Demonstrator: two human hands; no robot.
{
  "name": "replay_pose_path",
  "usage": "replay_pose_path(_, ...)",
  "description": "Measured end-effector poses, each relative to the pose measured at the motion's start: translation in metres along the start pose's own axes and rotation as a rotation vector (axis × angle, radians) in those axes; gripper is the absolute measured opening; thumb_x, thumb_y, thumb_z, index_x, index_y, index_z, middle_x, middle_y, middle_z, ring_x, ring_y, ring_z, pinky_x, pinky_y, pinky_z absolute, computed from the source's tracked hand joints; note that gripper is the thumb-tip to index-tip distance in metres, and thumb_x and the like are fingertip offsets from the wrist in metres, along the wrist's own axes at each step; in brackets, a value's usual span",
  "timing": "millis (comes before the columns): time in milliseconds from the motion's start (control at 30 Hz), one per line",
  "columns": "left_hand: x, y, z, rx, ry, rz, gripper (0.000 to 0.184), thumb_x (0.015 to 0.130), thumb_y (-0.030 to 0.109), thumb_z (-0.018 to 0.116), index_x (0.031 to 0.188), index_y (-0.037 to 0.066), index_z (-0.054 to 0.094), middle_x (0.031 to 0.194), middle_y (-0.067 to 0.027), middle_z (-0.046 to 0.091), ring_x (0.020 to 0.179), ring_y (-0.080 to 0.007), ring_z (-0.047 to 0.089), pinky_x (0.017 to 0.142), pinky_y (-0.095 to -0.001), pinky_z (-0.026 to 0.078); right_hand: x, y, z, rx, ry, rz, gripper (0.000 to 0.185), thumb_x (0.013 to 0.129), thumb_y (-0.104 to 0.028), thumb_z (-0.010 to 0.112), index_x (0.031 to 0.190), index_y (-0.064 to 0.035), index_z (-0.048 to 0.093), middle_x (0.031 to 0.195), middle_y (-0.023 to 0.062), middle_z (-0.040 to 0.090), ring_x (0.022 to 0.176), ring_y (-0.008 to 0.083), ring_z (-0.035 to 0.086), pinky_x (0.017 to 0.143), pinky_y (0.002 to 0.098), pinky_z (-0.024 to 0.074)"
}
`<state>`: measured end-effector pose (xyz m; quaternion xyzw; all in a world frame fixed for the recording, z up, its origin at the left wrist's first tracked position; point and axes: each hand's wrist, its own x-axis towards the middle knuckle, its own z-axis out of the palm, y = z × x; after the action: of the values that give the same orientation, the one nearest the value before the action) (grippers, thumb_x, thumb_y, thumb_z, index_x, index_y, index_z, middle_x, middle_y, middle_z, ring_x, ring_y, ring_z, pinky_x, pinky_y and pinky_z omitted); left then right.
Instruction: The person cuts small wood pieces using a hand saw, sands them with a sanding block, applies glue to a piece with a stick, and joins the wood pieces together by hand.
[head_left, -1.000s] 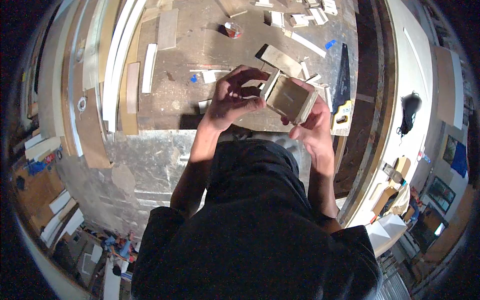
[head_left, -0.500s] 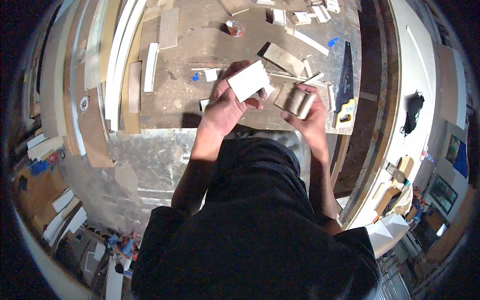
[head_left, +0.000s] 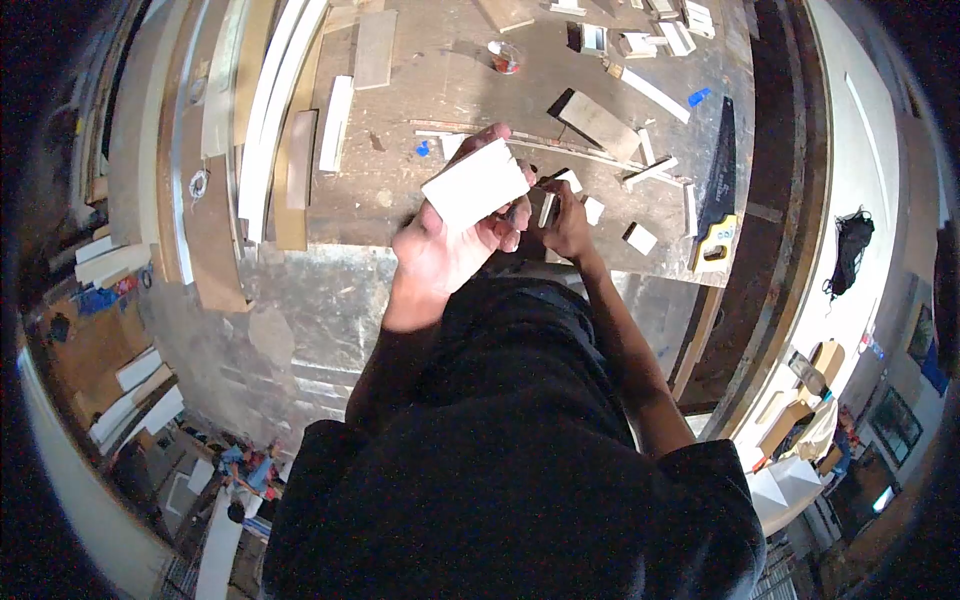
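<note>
A pale, flat-faced wooden piece (head_left: 477,187), brightly lit, rests in my left hand (head_left: 440,250), whose fingers wrap round its far and right sides. Just right of it, low over the bench's near edge, my right hand (head_left: 568,228) has its fingers bent round a small narrow wood piece (head_left: 547,209), partly hidden by them. Small pale blocks lie beside that hand: one (head_left: 593,210) close to its fingers, another (head_left: 640,238) farther right. A thicker wooden board (head_left: 600,125) lies beyond them.
On the workbench (head_left: 430,75) are a handsaw (head_left: 718,190) with a yellow handle at the right, a clear cup (head_left: 505,58), blue scraps (head_left: 698,97) and several wood offcuts. Long boards (head_left: 270,110) stand along the left. A black cord bundle (head_left: 851,250) is at the right.
My right hand has moved left and in close to my left hand; the larger wooden piece it held no longer shows in it. Small blocks now show on the bench. The view has shifted slightly.
</note>
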<state>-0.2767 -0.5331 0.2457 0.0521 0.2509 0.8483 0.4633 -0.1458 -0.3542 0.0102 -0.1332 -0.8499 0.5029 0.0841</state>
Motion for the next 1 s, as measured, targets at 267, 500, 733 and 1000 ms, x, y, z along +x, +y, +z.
replay_pose_path(267,-0.005,0.004,0.011,0.056,-0.014,0.015,0.121,0.067,0.062,0.087,0.157,0.007,0.028,0.129,-0.0146,0.057,0.091,-0.0239,0.060,0.065,-0.0314,0.050,-0.005,-0.021,-0.014,-0.319,-0.115,0.153,0.069,0.065,-0.018,0.083,0.126,-0.0065,0.055,0.123,0.0169,0.058,0.115,0.0397,0.058,0.091,0.0477,0.0540)
replay_pose_path(500,-0.020,0.013,-0.022,0.029,-0.040,0.138,0.114,0.075,0.058,0.083,0.158,0.007,0.024,0.133,-0.0144,0.051,0.103,-0.0247,0.055,0.076,-0.0344,0.048,-0.016,0.001,-0.010,-0.580,-0.072,0.149,0.086,0.063,-0.050,0.089,0.132,-0.0119,0.054,0.128,0.0129,0.054,0.117,0.0383,0.057,0.093,0.0489,0.0540)
replay_pose_path(733,-0.033,0.026,-0.050,0.110,0.072,0.225,0.110,0.075,0.049,0.085,0.155,-0.002,0.029,0.129,-0.0163,0.061,0.103,-0.0254,0.062,0.082,-0.0365,0.052,0.029,-0.072,-0.054,-0.315,0.146,0.064,0.069,0.073,-0.049,0.087,0.122,-0.0072,0.063,0.116,0.0167,0.064,0.109,0.0364,0.064,0.085,0.0469,0.0548)
replay_pose_path(1000,0.005,0.013,-0.087,0.186,0.153,0.261,0.078,0.085,0.029,0.078,0.145,-0.008,0.046,0.145,-0.0167,0.055,0.113,-0.0245,0.064,0.098,-0.0415,0.051,0.235,-0.087,-0.030,-0.432,0.176,-0.107,0.050,0.082,-0.047,0.079,0.120,-0.0152,0.071,0.102,0.0165,0.071,0.085,0.0348,0.071,0.076,0.0458,0.0570)
